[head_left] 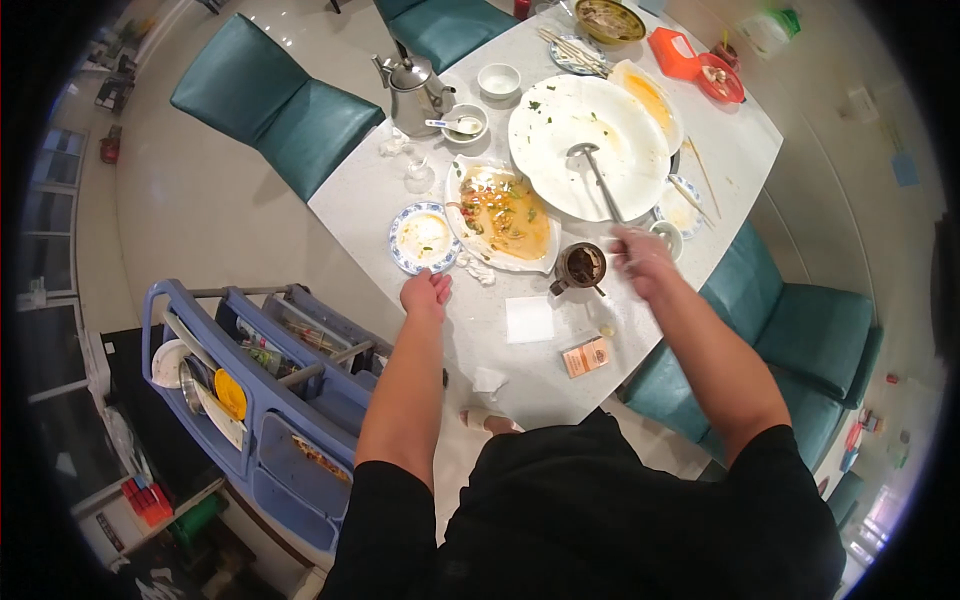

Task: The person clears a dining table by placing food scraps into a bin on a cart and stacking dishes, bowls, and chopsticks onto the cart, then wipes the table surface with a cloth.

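My right hand is closed round the handle of a metal ladle, its bowl end resting inside a large white serving bowl with scraps of green in it. My left hand is at the near rim of a small blue-patterned plate with sauce stains, fingers bent and seemingly pinching the edge. Between the hands lies a white platter of oily orange sauce and food bits. A dark brown cup stands just left of my right hand, and a small white bowl sits beyond that hand.
A steel kettle and white bowls stand at the far left of the table. Tissues, an orange box and chopsticks lie about. A blue-grey cart holding dishes is at my left; green chairs surround the table.
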Demonstrator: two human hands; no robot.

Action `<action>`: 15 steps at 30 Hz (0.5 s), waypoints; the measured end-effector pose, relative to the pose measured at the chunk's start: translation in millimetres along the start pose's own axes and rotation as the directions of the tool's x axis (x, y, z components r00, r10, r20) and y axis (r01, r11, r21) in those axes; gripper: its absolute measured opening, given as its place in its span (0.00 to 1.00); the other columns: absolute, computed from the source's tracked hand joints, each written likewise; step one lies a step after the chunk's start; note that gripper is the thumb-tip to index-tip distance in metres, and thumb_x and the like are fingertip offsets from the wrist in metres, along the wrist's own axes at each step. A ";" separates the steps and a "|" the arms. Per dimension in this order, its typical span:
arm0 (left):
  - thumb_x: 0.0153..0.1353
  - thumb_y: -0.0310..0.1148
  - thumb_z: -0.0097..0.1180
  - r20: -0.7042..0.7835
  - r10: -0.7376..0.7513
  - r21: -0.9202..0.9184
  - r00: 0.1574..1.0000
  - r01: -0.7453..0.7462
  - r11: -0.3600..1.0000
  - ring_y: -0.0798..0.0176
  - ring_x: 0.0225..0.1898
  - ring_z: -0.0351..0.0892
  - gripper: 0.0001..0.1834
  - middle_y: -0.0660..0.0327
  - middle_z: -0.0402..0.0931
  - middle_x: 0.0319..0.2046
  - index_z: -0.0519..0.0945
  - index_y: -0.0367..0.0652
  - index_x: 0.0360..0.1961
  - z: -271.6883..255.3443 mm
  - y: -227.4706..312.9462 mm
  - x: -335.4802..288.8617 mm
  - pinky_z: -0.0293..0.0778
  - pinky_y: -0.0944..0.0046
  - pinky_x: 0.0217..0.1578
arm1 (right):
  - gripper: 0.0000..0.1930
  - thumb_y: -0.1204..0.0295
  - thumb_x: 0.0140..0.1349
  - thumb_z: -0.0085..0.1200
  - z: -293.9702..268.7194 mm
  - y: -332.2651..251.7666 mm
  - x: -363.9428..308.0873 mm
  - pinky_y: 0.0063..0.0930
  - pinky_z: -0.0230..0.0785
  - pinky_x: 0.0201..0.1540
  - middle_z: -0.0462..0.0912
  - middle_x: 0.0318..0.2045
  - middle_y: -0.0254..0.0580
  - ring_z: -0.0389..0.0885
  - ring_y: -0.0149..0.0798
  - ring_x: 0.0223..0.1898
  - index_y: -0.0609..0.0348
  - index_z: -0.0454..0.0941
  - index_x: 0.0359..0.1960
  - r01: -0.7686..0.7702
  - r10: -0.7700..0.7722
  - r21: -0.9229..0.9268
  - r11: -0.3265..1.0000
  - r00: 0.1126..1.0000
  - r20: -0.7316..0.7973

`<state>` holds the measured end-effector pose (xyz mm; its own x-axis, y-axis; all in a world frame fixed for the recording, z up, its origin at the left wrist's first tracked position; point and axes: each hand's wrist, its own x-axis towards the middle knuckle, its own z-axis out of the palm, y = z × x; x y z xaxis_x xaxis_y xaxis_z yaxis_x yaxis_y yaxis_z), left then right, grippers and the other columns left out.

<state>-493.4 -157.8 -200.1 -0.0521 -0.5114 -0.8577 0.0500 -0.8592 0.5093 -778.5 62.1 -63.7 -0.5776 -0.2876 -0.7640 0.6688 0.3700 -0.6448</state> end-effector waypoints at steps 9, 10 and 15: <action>0.68 0.30 0.46 0.005 0.096 -0.054 0.995 -0.095 0.994 0.57 0.36 0.83 0.11 0.53 0.77 0.39 0.66 0.38 0.49 -13.9 -3.8 -5.1 0.73 0.67 0.26 | 0.08 0.68 0.62 0.54 -56.8 27.9 47.9 0.21 0.61 0.14 0.75 0.21 0.38 0.70 0.31 0.15 0.59 0.74 0.37 -0.015 0.024 0.040 0.999 0.974 -0.226; 0.68 0.30 0.46 0.003 0.106 -0.070 0.994 -0.106 0.992 0.57 0.36 0.83 0.11 0.53 0.77 0.39 0.66 0.38 0.49 -16.9 -5.2 -6.0 0.73 0.67 0.26 | 0.08 0.68 0.62 0.54 -56.8 30.1 49.2 0.21 0.61 0.14 0.75 0.21 0.38 0.70 0.31 0.15 0.59 0.74 0.37 -0.031 0.036 0.029 0.999 0.976 -0.213; 0.68 0.28 0.45 -0.125 0.123 -0.029 0.985 -0.127 0.991 0.62 0.33 0.83 0.10 0.55 0.78 0.37 0.69 0.38 0.49 -32.5 -11.0 -17.4 0.72 0.71 0.21 | 0.11 0.70 0.63 0.52 -58.5 32.4 40.4 0.22 0.65 0.14 0.78 0.25 0.44 0.75 0.35 0.17 0.62 0.72 0.44 -0.004 0.039 0.125 0.992 0.959 -0.280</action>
<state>-460.6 -139.0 -193.1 0.0790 -0.6069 -0.7908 0.0848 -0.7863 0.6120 -807.5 114.2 -114.2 -0.6593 -0.0140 -0.7518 0.7241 0.2577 -0.6398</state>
